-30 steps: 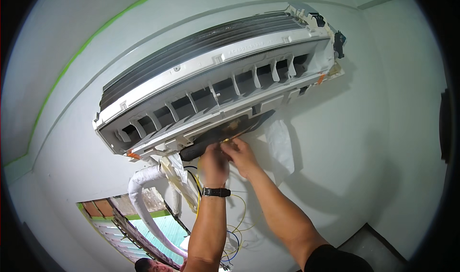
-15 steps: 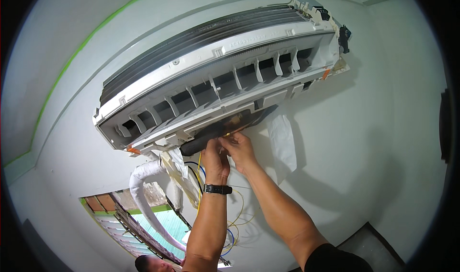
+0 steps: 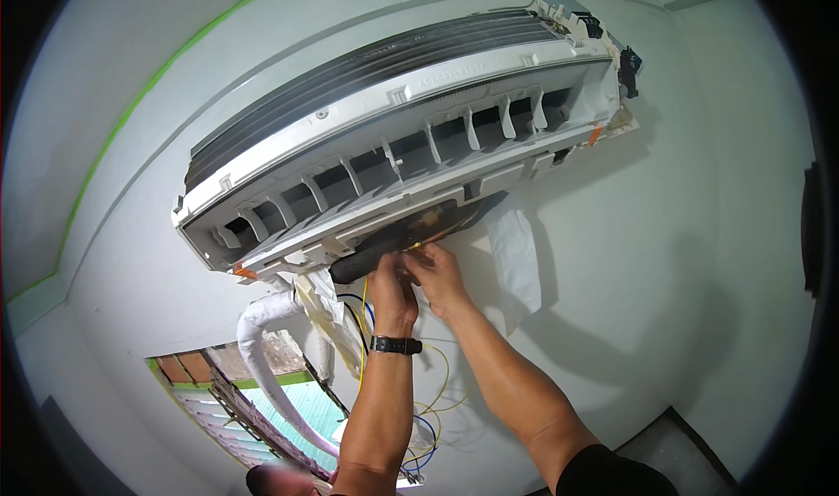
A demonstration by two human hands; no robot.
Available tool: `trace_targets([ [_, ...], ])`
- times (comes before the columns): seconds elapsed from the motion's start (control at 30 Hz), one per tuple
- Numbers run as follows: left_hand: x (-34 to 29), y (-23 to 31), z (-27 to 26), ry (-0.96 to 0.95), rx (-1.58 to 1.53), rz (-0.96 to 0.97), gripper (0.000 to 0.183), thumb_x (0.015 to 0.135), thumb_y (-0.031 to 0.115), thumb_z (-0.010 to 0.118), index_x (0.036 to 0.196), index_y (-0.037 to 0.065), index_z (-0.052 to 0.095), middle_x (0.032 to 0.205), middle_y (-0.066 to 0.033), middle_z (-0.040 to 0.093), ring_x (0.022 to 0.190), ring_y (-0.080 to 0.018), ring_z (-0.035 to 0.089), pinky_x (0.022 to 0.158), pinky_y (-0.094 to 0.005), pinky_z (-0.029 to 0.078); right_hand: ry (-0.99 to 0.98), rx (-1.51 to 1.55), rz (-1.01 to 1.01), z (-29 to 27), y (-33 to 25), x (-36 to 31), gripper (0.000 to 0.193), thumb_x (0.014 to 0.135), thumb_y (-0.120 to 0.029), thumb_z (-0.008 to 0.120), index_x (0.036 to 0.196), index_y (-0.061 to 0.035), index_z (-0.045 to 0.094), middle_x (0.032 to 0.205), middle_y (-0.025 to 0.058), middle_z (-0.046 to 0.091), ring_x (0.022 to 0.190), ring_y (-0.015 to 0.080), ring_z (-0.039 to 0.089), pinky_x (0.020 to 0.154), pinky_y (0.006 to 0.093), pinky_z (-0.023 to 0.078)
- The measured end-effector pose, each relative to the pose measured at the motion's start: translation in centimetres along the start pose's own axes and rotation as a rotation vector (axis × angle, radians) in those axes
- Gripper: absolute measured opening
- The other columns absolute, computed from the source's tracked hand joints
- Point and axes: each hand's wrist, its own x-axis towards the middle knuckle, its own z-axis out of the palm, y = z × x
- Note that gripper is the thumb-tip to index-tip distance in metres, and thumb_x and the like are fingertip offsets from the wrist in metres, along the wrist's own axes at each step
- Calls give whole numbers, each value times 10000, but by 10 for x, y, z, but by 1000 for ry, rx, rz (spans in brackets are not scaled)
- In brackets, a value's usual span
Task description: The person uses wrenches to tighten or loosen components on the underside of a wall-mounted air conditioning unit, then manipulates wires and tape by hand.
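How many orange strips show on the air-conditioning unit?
2: one orange strip at the lower left end of the air-conditioning unit, the other orange strip at its lower right end. Others may be hidden.

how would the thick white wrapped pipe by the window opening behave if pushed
The thick white wrapped pipe holds a rounded bend, so it probably resists bending. Its uneven wrapping suggests a soft, non-slippery surface. Its top leads up toward the long white wall-mounted unit, so it would likely sway rather than roll.
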Motion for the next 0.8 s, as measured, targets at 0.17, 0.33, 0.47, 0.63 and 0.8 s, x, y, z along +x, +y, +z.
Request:
trace_targets([
  [0.17, 3, 6, 5, -1, -14, -26, 132, 949, 122, 553, 905, 55, 658, 823, -15, 628, 749, -141, 567, 705, -296, 433, 12, 6, -41, 2, -6, 4, 145, 962, -83, 686, 1100, -47, 658, 975, 10, 685, 812, 90, 621, 653, 236, 468],
  [0.33, 7, 9, 3, -68, -7, -33, 126, 939, 95, 542, 981, 53, 653, 896, -31, 643, 787, -162, 582, 683, -320, 460, 36, 33, -34, 9, -19, 0, 140, 962, -79, 682, 1097, -52, 654, 927, -4, 662, 721, 67, 550, 593, 229, 416],
  [0.47, 23, -1, -11, -111, -48, -9, 143, 939, 95, 529, 1007, 46, 644, 909, -42, 646, 799, -182, 591, 654, -338, 475, 25, -52, -32, 5, -15, 4, 151, 955, -100, 696, 1095, -60, 655, 878, -20, 631, 664, 56, 487, 564, 226, 381],
  [0.63, 23, -1, -12, -166, -33, -69, 175, 940, 146, 524, 1017, 47, 646, 945, -59, 659, 847, -200, 604, 681, -346, 479, 29, -23, -25, 4, -15, 5, 198, 916, -165, 763, 1055, -67, 660, 868, -21, 634, 680, 60, 519, 565, 225, 385],
  [0.8, 22, 1, -7, -138, -124, -38, 134, 909, 153, 570, 944, 44, 638, 855, -69, 641, 688, -187, 584, 580, -329, 460, 100, -116, 13, 11, -12, 11, 215, 883, -174, 805, 1009, -77, 661, 867, -18, 640, 704, 62, 548, 570, 225, 391],
])
